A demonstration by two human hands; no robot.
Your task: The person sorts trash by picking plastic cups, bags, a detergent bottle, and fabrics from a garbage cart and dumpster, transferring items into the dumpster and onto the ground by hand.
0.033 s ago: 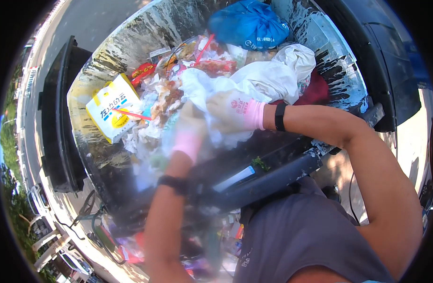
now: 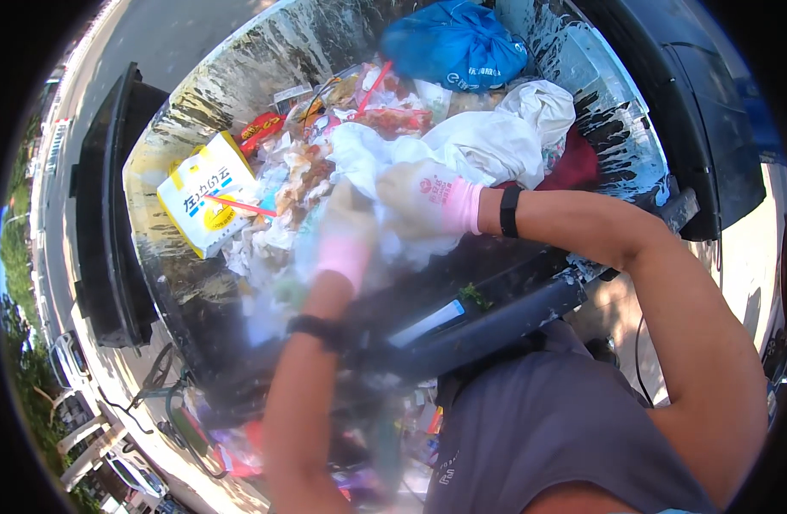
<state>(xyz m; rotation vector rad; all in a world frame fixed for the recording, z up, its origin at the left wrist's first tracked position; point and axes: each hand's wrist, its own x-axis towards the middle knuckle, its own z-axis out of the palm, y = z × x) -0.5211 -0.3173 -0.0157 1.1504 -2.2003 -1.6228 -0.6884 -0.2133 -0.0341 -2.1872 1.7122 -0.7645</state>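
Both my hands, in pale gloves with pink cuffs, meet at a white plastic bag (image 2: 359,150) on top of the rubbish in a large bin (image 2: 214,94). My right hand (image 2: 421,199) is closed on the bag's near side, its fingers curled. Just left of it, my left hand (image 2: 349,224) looks closed on the bag's lower left edge; haze blurs its fingers. Soiled tissues and food scraps (image 2: 304,176) lie beside the left hand. The white bundle (image 2: 488,141) stretches away to the right.
A tied blue bag (image 2: 453,47) fills the bin's far corner. Left of my hands are a white and yellow bag (image 2: 207,193) and a red wrapper (image 2: 261,130). The near rim (image 2: 505,325) crosses before my body. More rubbish (image 2: 239,445) lies below; a dark lid (image 2: 111,214) hangs left.
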